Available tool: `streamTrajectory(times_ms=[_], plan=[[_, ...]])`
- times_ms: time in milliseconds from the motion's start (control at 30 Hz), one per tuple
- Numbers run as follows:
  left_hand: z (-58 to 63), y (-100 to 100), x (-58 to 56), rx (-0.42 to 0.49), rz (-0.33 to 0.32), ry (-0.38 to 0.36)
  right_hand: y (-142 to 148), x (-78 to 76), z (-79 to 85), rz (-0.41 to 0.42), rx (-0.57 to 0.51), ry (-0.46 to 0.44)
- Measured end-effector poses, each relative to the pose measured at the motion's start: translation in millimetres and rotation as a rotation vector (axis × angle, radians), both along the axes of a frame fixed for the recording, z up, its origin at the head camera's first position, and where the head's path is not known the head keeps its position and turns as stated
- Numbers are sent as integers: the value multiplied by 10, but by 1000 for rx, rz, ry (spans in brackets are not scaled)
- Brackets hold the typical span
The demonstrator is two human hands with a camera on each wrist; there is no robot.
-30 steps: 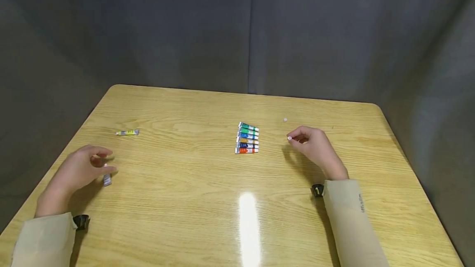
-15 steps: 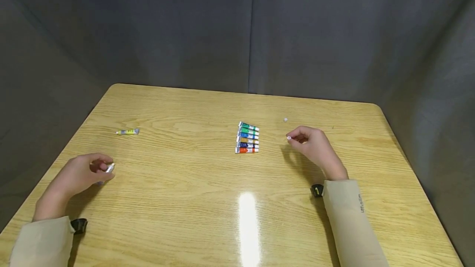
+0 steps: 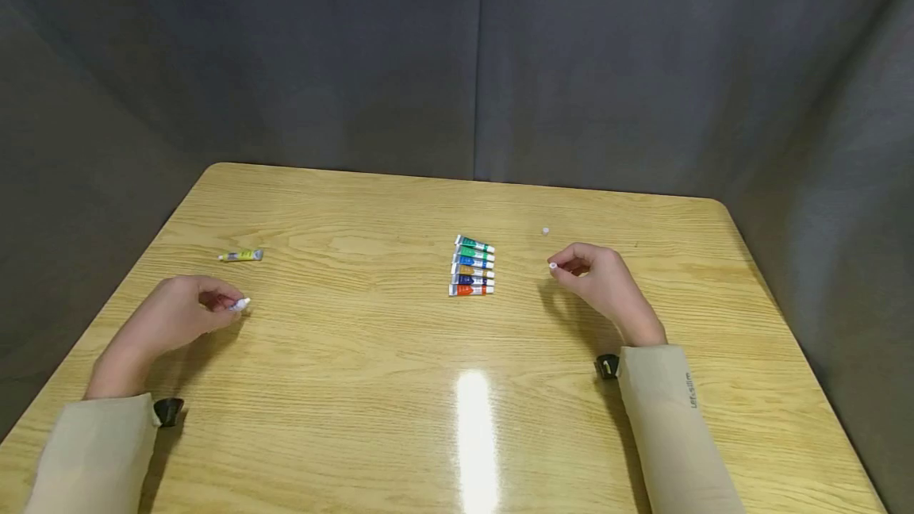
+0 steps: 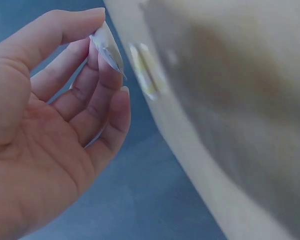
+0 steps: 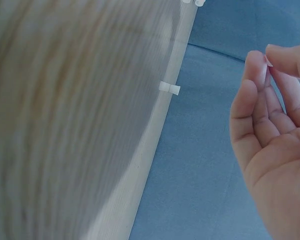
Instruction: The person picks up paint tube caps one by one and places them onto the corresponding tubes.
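Observation:
My left hand (image 3: 174, 312) pinches a small silvery-white paint tube (image 3: 240, 304) between thumb and fingertips above the left side of the table. In the left wrist view the crimped end of the paint tube (image 4: 109, 50) pokes out past the fingers. Beyond this hand lies a yellow paint tube (image 3: 241, 255). On the other side, my right hand (image 3: 603, 280) pinches a tiny white cap (image 3: 553, 266); the fingertips hide most of it in the right wrist view. A second white cap (image 3: 546, 231) lies on the table just beyond that hand.
Several paint tubes (image 3: 472, 270) in green, blue, ochre and red lie stacked in a neat column at mid-table, caps toward the right. The wooden table (image 3: 343, 387) has rounded far corners, and dark curtains (image 3: 343, 62) hang behind and beside it.
My left hand has picked the silvery-white paint tube up off the table and carried it to the right and slightly away from me. The right hand stays in place with the cap.

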State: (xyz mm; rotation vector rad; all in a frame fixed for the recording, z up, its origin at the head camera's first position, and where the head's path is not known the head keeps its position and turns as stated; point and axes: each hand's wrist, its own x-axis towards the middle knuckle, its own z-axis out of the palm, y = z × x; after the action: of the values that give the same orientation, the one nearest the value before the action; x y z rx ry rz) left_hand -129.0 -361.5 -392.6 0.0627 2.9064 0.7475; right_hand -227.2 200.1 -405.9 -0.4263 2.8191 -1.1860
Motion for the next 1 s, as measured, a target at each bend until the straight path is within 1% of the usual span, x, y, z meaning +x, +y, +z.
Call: streamTrajectory(times_ms=[233, 367, 433, 567, 700, 833, 1000], plan=[[199, 303, -219, 0, -76, 57, 35, 9, 2, -9, 10, -1], [285, 489, -317, 23, -104, 85, 39, 8, 14, -22, 14, -4], [308, 581, -360, 42, -115, 99, 43, 7, 17, -25, 15, -6], [316, 771, -457, 81, -135, 116, 52, 4, 29, -26, 7, -5], [318, 990, -567, 112, -160, 114, 63, 3, 29, -28, -8, 16], [335, 1222, -680, 134, -204, 119, 60, 0, 17, -18, -19, 45], [365, 1554, -806, 169, -252, 135, 76, -18, -3, -17, -20, 59]])
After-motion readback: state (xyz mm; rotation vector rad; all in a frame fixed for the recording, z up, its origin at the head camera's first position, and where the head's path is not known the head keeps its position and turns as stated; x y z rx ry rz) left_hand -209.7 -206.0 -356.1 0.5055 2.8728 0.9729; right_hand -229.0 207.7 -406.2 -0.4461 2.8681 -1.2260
